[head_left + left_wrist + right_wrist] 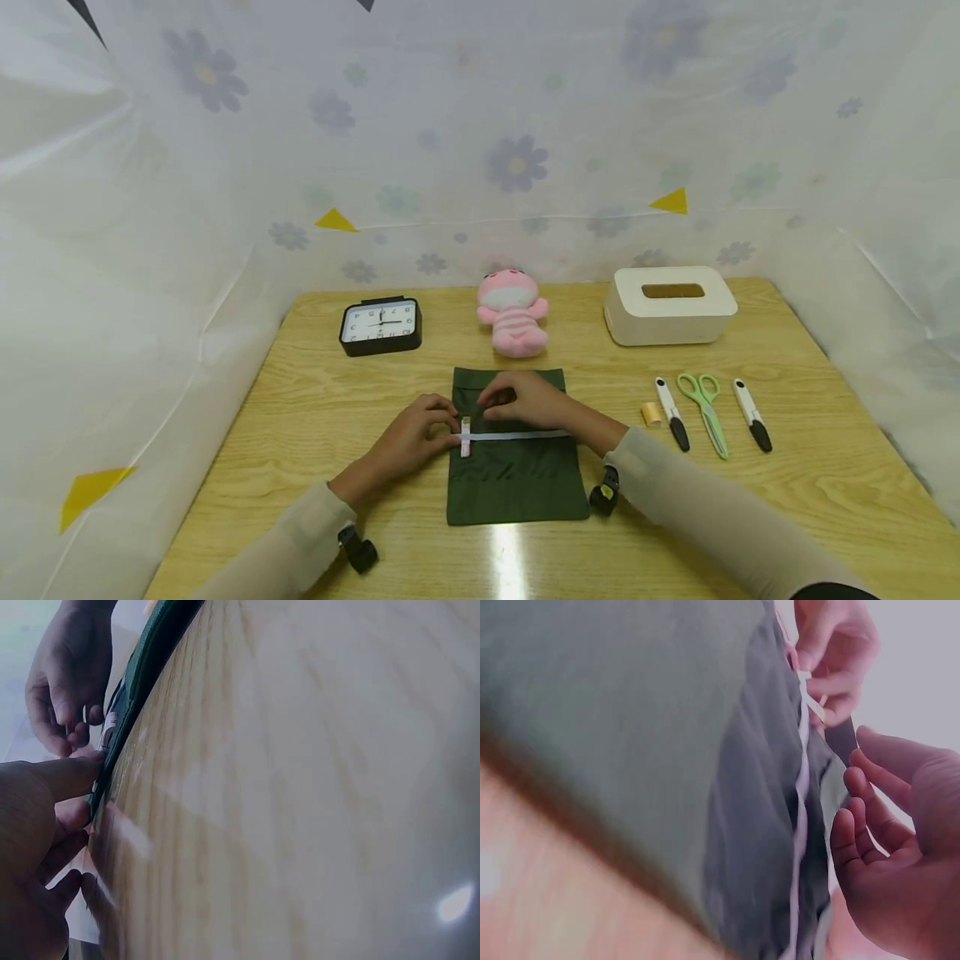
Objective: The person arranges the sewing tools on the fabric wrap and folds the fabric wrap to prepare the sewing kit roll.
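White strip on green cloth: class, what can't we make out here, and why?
Head: right end of the white strip, hidden by the right forearm.
Head: fine markings on the pale tab, too small.
Left wrist view: upper face of the green cloth, edge-on.
Right wrist view: strip, cut off by bottom edge.

Soft, even light fills the head view, glare streaking the worktop [508,557]. The left wrist view is dim and bluish, with a bright spot at lower right; the right wrist view looks pinkish, the cloth [622,742] blurred along its edge.
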The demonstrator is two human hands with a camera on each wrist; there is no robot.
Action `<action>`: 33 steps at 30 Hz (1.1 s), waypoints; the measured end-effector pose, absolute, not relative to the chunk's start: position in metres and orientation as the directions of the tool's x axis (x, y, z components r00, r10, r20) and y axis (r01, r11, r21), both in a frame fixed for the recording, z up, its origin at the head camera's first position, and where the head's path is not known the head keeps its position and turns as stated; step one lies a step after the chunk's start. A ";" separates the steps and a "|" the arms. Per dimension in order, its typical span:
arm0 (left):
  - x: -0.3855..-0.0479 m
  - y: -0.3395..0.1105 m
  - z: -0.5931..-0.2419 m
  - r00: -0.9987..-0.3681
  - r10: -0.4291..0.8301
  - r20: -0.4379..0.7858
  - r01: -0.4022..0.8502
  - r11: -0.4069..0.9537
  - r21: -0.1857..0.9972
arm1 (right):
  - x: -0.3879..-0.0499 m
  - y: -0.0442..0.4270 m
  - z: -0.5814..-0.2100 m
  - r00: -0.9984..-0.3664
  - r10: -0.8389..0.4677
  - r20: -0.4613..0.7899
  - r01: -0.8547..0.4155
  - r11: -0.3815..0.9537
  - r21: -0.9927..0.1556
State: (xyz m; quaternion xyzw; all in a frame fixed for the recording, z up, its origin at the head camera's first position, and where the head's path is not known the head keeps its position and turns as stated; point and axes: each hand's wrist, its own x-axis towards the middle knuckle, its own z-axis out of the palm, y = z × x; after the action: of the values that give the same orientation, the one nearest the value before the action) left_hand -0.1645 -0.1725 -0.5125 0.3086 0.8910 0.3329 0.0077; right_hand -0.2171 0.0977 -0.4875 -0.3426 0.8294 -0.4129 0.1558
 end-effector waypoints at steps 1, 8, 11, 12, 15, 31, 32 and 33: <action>-0.164 -0.173 -0.512 -0.810 0.556 0.185 0.541 0.587 0.603 | -0.217 0.102 -0.487 -0.722 -0.692 0.022 -0.433 0.425 -0.795; -0.164 -0.173 -0.509 -0.808 0.565 0.165 0.531 0.579 0.618 | -0.217 0.136 -0.479 -0.748 -0.664 0.004 -0.388 0.431 -0.815; -0.165 -0.173 -0.510 -0.800 0.573 0.181 0.550 0.579 0.602 | -0.215 0.153 -0.476 -0.760 -0.650 0.005 -0.382 0.441 -0.812; -0.165 -0.173 -0.510 -0.797 0.574 0.187 0.556 0.577 0.599 | -0.214 0.158 -0.475 -0.765 -0.644 0.009 -0.385 0.445 -0.808; -0.166 -0.172 -0.510 -0.795 0.574 0.196 0.565 0.585 0.582 | -0.211 0.176 -0.474 -0.780 -0.625 0.017 -0.391 0.467 -0.793; -0.163 -0.152 -0.490 -0.775 0.585 0.240 0.616 0.611 0.498 | -0.184 0.270 -0.471 -0.876 -0.481 0.036 -0.377 0.635 -0.674; -0.163 -0.151 -0.490 -0.771 0.592 0.236 0.620 0.609 0.495 | -0.183 0.276 -0.471 -0.878 -0.476 0.039 -0.380 0.647 -0.661; -0.162 -0.150 -0.490 -0.765 0.601 0.234 0.626 0.607 0.489 | -0.181 0.281 -0.471 -0.881 -0.471 0.042 -0.384 0.660 -0.645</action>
State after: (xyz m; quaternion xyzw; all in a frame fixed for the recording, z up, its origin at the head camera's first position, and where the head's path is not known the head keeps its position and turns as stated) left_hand -0.1623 -0.1501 -0.4903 0.3422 0.8962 0.2814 -0.0229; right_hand -0.1813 0.2811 -0.4707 -0.2353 0.9089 -0.3383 0.0646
